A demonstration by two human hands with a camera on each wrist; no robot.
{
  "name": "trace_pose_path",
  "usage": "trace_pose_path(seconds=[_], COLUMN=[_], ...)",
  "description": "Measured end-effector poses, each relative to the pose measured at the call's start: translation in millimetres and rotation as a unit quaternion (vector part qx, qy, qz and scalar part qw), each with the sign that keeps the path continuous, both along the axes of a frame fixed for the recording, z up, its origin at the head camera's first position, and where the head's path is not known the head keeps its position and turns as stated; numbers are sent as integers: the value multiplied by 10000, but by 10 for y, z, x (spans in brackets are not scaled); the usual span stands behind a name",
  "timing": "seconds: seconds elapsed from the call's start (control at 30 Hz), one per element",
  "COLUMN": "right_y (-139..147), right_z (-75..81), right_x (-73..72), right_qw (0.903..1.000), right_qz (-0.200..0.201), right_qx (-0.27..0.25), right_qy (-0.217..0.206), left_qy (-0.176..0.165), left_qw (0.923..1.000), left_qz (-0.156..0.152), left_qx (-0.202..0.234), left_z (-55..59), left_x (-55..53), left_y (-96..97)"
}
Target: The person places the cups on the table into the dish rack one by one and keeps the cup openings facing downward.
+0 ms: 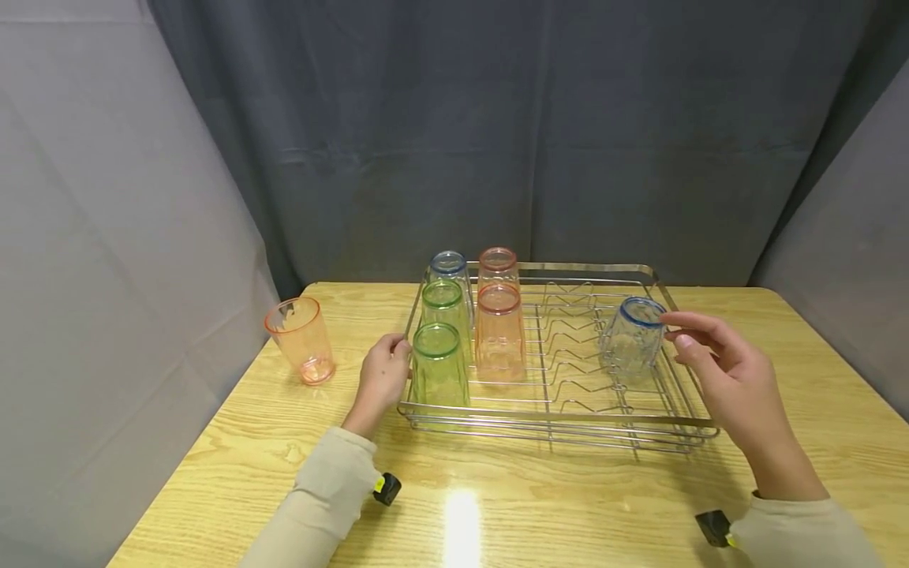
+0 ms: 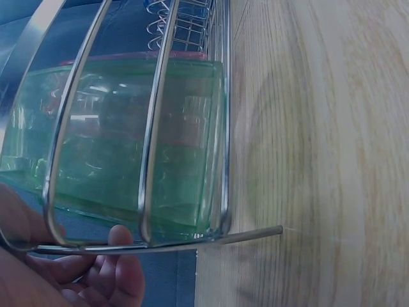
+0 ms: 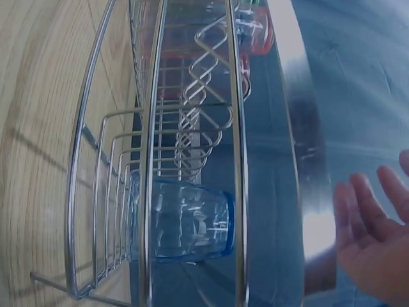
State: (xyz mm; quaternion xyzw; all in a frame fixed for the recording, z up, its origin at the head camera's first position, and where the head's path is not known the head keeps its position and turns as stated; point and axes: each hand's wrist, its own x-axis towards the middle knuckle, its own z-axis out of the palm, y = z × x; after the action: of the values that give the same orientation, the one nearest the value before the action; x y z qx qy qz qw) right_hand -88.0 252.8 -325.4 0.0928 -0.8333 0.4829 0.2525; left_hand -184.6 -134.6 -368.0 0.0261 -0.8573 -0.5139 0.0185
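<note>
My left hand [image 1: 382, 375] grips the left side of a metal wire dish rack [image 1: 568, 416]. In the left wrist view, its fingertips [image 2: 130, 278] curl round the rack's wire, beside a green tumbler [image 2: 121, 147]. At the rack's right end, a clear tumbler with a blue rim [image 1: 632, 347] stands upside down. My right hand [image 1: 735, 375] hovers by it with loosely bent fingers, overlapping its edge in the head view. The right wrist view shows that hand [image 3: 377, 236] apart from the blue-rimmed tumbler [image 3: 185, 220], outside the rack's rim.
Upside-down tumblers crowd the rack's left part: two green [image 1: 440, 371], two orange-red [image 1: 500, 339] and one blue [image 1: 449, 263]. An orange tumbler [image 1: 301, 339] stands upright on the wooden table [image 1: 568, 505], left of the rack. A dark curtain [image 1: 540, 158] hangs behind.
</note>
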Motion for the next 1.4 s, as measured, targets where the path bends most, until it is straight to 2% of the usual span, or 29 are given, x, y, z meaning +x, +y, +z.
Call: trace_pose_path(seconds=[0.2, 0.33, 0.5, 0.77, 0.93, 1.1, 1.23, 1.4], right_y=[95, 128, 166, 196, 154, 142, 189, 248], right_z=[-19, -35, -34, -84, -138, -149, -161, -202], right_x=[-64, -90, -118, -220, -264, -287, -312, -342], right_qw=[9955, 9930, 9903, 9843, 9802, 9775, 9664, 9529], right_qz=[-752, -984, -1116, -1152, -1099, -1237, -1444, -1443], right_qx=[17, -15, 32, 403, 783, 1244, 1879, 2356], right_qy=[-574, -649, -824, -1279, -1447, -1171, -1000, -1253], left_qy=[-4, -7, 29, 31, -6, -96, -87, -93], left_qw=[10000, 10000, 10000, 10000, 10000, 9999, 9999, 9998], left_qz=[2, -15, -31, -15, -31, -29, -24, -29], left_qx=[-18, -15, 17, -12, 10, 103, 139, 170], left_z=[-7, -12, -1, -1, -21, -39, -37, -22], left_x=[-1, -2, -10, -6, -1, -7, -16, -19], left_y=[7, 6, 0, 2, -5, -17, -14, -7])
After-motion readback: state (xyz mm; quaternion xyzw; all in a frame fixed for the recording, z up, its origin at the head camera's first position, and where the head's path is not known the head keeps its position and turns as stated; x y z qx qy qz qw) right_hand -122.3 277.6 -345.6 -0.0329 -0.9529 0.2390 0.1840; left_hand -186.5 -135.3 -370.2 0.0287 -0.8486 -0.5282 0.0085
